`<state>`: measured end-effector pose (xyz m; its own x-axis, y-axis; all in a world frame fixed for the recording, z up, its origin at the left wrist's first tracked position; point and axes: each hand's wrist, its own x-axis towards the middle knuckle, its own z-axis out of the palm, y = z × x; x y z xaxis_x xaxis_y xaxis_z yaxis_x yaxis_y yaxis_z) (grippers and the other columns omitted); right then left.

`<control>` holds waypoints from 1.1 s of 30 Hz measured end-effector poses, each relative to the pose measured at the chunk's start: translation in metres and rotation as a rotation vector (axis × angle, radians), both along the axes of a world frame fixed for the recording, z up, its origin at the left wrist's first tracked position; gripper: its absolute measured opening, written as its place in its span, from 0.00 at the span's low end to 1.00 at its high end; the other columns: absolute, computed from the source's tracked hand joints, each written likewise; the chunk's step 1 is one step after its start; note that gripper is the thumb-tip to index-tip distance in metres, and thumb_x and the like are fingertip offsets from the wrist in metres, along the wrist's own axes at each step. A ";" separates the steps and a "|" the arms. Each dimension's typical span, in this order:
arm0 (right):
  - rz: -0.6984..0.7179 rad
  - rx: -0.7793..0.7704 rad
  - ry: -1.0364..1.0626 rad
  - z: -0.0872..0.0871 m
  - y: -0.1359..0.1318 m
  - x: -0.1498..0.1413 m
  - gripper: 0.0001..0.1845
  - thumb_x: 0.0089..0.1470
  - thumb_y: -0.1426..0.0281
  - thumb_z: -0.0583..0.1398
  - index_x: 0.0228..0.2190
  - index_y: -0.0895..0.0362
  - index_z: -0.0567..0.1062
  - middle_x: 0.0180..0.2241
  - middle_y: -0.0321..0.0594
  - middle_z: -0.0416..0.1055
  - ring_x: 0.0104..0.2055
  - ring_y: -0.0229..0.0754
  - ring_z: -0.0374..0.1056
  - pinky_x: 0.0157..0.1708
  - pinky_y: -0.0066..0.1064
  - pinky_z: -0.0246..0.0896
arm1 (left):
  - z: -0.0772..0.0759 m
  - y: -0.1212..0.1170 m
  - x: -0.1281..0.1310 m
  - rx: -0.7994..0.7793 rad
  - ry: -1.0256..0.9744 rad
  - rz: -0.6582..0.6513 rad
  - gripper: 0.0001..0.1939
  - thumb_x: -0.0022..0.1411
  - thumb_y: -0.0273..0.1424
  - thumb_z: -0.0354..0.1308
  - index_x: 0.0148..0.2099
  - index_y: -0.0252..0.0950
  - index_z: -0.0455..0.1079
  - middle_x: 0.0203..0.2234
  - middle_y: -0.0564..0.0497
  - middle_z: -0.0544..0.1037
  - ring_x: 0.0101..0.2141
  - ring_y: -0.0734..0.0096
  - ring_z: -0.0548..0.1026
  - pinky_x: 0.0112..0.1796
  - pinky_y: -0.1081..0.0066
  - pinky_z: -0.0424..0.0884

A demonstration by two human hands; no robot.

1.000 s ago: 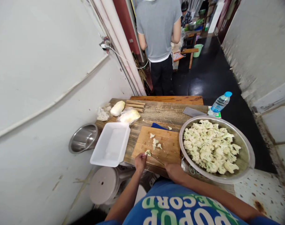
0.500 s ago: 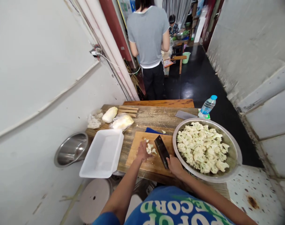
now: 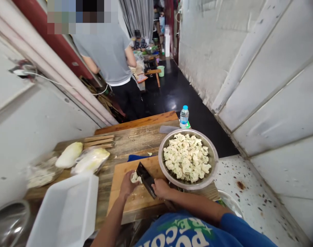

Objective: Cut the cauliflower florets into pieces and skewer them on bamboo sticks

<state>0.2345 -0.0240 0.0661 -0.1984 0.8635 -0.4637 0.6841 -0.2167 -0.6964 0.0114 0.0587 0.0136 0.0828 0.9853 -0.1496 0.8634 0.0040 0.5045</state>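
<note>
My right hand (image 3: 160, 188) is closed round the handle of a dark-bladed cleaver (image 3: 146, 179), which is over the wooden cutting board (image 3: 120, 197). On the left of the blade, my left hand (image 3: 128, 184) curls round white cauliflower pieces (image 3: 135, 177), keeping them close against the cleaver. My fingers partly hide these pieces. Right beside the board stands a wide steel bowl (image 3: 188, 186) heaped with cauliflower florets (image 3: 187, 157).
Left of the board are a white plastic tub (image 3: 69, 209), wrapped cabbage (image 3: 91, 161) and a bare cabbage (image 3: 69, 155). Behind the bowl are a second flat blade (image 3: 168, 129) and a water bottle (image 3: 184, 117). A person in grey (image 3: 105, 55) stands beyond the table.
My view has swung right. The left hand has gathered the loose cauliflower pieces from the board against the cleaver. My right hand still grips the cleaver.
</note>
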 end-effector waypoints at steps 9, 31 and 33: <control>-0.070 0.172 -0.116 0.047 -0.021 0.061 0.19 0.64 0.65 0.46 0.44 0.63 0.71 0.40 0.54 0.76 0.42 0.47 0.73 0.40 0.32 0.63 | 0.091 0.022 0.081 0.309 -0.035 -0.229 0.23 0.45 0.34 0.64 0.46 0.41 0.66 0.47 0.48 0.73 0.50 0.57 0.70 0.52 0.60 0.65; -0.573 0.118 -0.510 0.071 -0.118 0.302 0.17 0.65 0.66 0.45 0.38 0.62 0.69 0.28 0.47 0.75 0.31 0.42 0.72 0.31 0.27 0.57 | 0.071 -0.044 0.394 0.021 0.330 -1.085 0.15 0.58 0.38 0.56 0.43 0.34 0.73 0.41 0.42 0.78 0.46 0.53 0.72 0.50 0.55 0.62; -0.608 0.121 -0.485 0.066 -0.126 0.300 0.16 0.64 0.67 0.45 0.37 0.61 0.70 0.27 0.46 0.75 0.29 0.42 0.72 0.30 0.27 0.57 | 0.062 -0.058 0.400 -0.049 0.411 -1.071 0.14 0.55 0.37 0.58 0.40 0.34 0.74 0.37 0.41 0.79 0.44 0.51 0.73 0.48 0.54 0.64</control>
<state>0.5349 -0.1495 0.1321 0.5254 0.8058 -0.2731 0.7037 -0.5920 -0.3928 0.4117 0.0010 0.0758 0.8109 0.4312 -0.3957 0.5352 -0.8198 0.2036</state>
